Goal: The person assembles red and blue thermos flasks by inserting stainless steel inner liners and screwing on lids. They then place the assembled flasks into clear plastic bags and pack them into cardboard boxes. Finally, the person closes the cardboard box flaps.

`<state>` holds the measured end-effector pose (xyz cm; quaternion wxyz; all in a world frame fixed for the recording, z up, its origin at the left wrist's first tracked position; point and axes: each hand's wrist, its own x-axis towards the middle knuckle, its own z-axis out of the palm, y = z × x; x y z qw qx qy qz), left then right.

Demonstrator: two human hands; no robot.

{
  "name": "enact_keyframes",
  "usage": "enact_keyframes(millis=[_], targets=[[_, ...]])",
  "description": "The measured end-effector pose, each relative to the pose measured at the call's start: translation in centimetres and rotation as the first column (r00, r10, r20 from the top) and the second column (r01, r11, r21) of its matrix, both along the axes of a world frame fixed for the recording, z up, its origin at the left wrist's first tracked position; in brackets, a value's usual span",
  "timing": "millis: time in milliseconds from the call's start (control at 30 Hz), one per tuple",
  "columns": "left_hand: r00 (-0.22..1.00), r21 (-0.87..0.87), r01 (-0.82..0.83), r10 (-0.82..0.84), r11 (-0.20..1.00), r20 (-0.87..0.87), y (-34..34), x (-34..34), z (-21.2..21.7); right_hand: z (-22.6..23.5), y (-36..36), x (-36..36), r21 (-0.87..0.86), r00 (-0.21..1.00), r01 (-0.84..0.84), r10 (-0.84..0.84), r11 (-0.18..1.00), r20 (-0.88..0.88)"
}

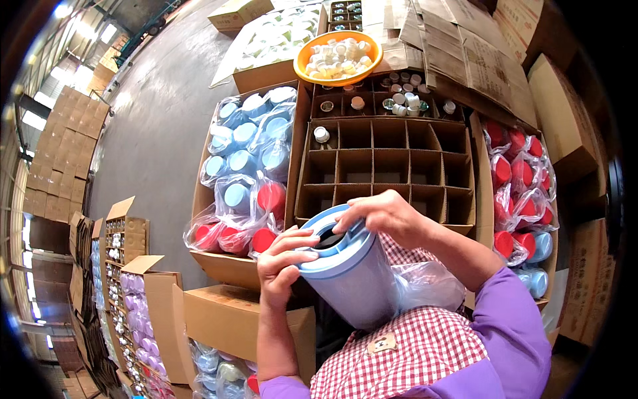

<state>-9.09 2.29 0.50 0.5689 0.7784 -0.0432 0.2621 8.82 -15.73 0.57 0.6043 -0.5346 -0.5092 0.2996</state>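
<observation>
head view:
left hand (pixel 284 263): closed around the rim of a light blue bottle (pixel 352 276), fingers curled over the top edge, thumb side against the wall
right hand (pixel 384 214): gripping the far side of the same rim, fingers bent down over the bottle's mouth
light blue bottle: held in both hands, tilted, open dark mouth pointing up and away, base against the checked apron (pixel 412 352) at the person's chest; just in front of the divided carton
plastic bag (pixel 425 284): clear, crumpled, beside the bottle's lower part, under the right forearm
divided carton (pixel 385 169): cardboard grid of cells, most near cells bare, one small white cap (pixel 321 134) in a left cell, more caps in the far row
orange bowl (pixel 337 56): on the far edge of the carton, heaped with small pale caps
left box (pixel 242 166): bagged blue and red bottles
right box (pixel 522 193): bagged red bottles, a few blue at the near end
floor (pixel 153 133): grey concrete, stacked cartons along the left
</observation>
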Motion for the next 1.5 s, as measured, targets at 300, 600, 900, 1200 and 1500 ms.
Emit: enact_keyframes(millis=[300,600,900,1200,1500], targets=[[0.998,0.304,-0.058,0.053,0.951,0.025,-0.7,0.4,2.0,-1.7,1.0,0.8,0.088,0.984,-0.047,0.061,0.995,-0.165],[0.996,0.407,-0.070,0.082,0.911,-0.014,-3.6,1.8,4.2,-3.4,2.4,1.2,0.155,0.936,-0.104,0.149,0.982,-0.319],[0.973,0.540,-0.155,0.224,0.827,-0.063,-5.0,2.6,5.2,-3.1,3.7,1.3,0.186,0.787,-0.253,0.314,0.949,-0.532],[0.963,0.512,-0.074,0.195,0.856,-0.187,-4.9,2.7,7.0,-4.5,4.9,1.1,0.205,0.832,-0.162,0.245,0.965,-0.498],[0.962,0.065,0.273,-0.271,0.960,-0.032,1.7,1.0,2.3,1.4,0.6,-0.4,0.063,0.953,-0.008,-0.011,0.998,0.302]])
